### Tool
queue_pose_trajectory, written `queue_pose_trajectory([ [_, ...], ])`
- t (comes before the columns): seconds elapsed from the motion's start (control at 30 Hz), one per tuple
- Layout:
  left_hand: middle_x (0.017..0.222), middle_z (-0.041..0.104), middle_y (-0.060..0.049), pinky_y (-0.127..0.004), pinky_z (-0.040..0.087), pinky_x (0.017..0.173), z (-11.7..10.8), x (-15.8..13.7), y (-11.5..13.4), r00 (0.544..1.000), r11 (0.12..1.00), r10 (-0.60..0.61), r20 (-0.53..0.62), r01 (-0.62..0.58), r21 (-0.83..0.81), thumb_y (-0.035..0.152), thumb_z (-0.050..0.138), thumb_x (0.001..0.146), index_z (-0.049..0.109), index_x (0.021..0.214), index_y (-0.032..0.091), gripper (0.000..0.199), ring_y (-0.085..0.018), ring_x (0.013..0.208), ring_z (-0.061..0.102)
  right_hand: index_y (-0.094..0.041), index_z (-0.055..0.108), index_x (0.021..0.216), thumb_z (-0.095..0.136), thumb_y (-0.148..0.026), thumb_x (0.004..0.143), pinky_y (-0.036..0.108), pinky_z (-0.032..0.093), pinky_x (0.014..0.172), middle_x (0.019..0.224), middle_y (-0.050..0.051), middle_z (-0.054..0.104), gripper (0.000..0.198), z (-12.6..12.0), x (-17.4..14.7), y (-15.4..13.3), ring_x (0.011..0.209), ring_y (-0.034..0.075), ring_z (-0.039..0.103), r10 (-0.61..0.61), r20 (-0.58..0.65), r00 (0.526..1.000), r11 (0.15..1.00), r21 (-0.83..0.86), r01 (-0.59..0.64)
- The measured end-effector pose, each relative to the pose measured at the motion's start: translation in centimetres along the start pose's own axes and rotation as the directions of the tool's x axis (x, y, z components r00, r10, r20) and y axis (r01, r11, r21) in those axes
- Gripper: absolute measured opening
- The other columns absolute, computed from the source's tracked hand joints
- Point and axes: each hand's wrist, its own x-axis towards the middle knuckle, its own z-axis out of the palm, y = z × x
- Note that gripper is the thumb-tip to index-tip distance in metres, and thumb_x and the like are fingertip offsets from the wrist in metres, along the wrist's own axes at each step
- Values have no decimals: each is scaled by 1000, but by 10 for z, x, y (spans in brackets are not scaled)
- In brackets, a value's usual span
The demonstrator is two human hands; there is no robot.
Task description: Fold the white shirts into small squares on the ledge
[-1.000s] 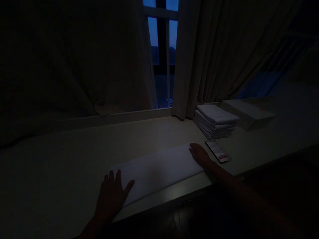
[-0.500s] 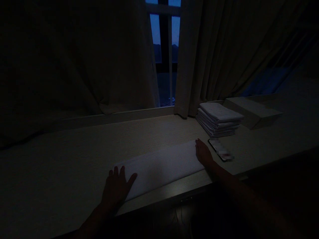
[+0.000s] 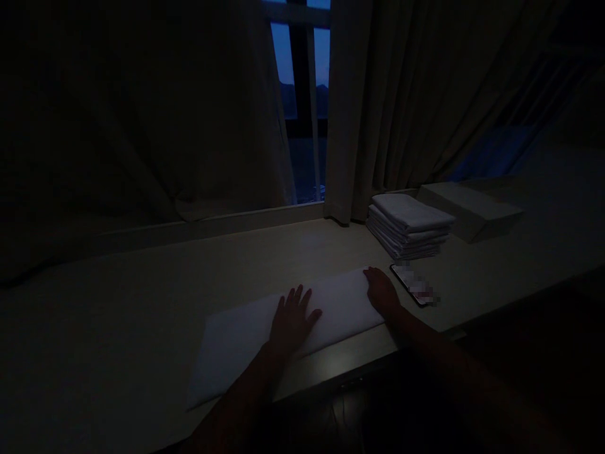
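A white cloth (image 3: pixel 340 309), folded into a long flat strip, lies along the front of a pale counter (image 3: pixel 155 284). My left hand (image 3: pixel 292 318) rests palm down on its middle, fingers spread. At the strip's right end is my right hand (image 3: pixel 384 295), its fingers close together and curled over the edge; the thumb is hard to make out in the dim light. Beyond the right hand a phone (image 3: pixel 411 285) with a lit screen lies flat on the counter. Behind the phone stands a neat stack of folded white cloths (image 3: pixel 410 226).
A pale box-like block (image 3: pixel 472 211) sits right of the stack. Long curtains (image 3: pixel 387 94) hang at the back around a window (image 3: pixel 302 107) with a dusky view. The counter's front edge drops into darkness below my forearms. The room is very dark.
My left hand has slid right along the strip, from its left end to the middle. The right hand stays at the right end. The view has shifted slightly.
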Motion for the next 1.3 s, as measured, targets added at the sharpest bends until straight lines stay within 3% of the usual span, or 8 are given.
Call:
queue_pose_trajectory([
  [0.23,158,20,-10,-48,15,117,7,-50,-84,1000,993,-6,5,5,115,62,24,90,25,150,16,75,-26,146,15,-12,55,132,38,-5,82,40,28,112,139,13,51,53,-5,0,-4,131,25,42,33,51,998,999,-18,-32],
  [0.43,157,20,-14,-47,20,116,7,-85,-164,989,973,-148,9,144,180,67,27,86,25,149,10,84,-28,145,19,-12,54,132,38,-6,82,42,28,111,139,13,51,54,-7,-1,-5,130,25,42,15,43,999,1000,-6,-15],
  [0.73,156,23,-18,-51,18,114,13,-86,-163,967,948,-238,-95,253,193,72,28,83,30,147,9,90,-37,144,17,-10,55,130,35,-6,85,39,29,110,135,15,53,49,-10,-1,-7,127,24,44,7,44,999,999,-45,-5],
  [0.9,157,23,-15,-53,15,114,6,-89,-155,959,950,-253,-124,271,155,71,25,84,31,147,12,86,-37,144,15,-13,51,133,38,-12,87,59,19,109,143,18,45,48,-29,11,-23,136,35,33,2,66,998,996,-92,5],
  [0.97,157,23,-15,-53,15,114,4,-90,-152,958,952,-259,-125,274,133,72,25,84,31,147,12,86,-37,144,15,-11,44,139,39,-15,88,66,11,108,150,19,33,51,-36,18,-50,141,40,20,-33,16,999,995,-90,35],
  [1.07,157,23,-15,-53,14,114,3,-91,-150,957,956,-258,-130,273,109,71,26,84,31,147,13,86,-36,145,15,-9,38,143,35,-21,92,63,9,111,153,18,28,53,-38,15,-128,143,37,17,-183,56,981,983,9,183],
  [1.2,157,24,-15,-54,14,114,7,-93,-155,957,955,-255,-140,272,118,67,30,85,31,147,13,82,-36,145,13,-19,31,147,33,-47,97,58,10,115,155,9,27,58,-20,-23,-263,144,31,14,-461,154,874,880,212,426],
  [1.3,158,20,-14,-53,13,114,10,-95,-161,973,964,-201,-116,218,150,54,32,88,29,148,13,72,-35,145,12,-21,29,148,26,-45,99,54,11,117,156,5,25,55,-7,-51,-325,145,28,13,-504,188,843,857,227,462],
])
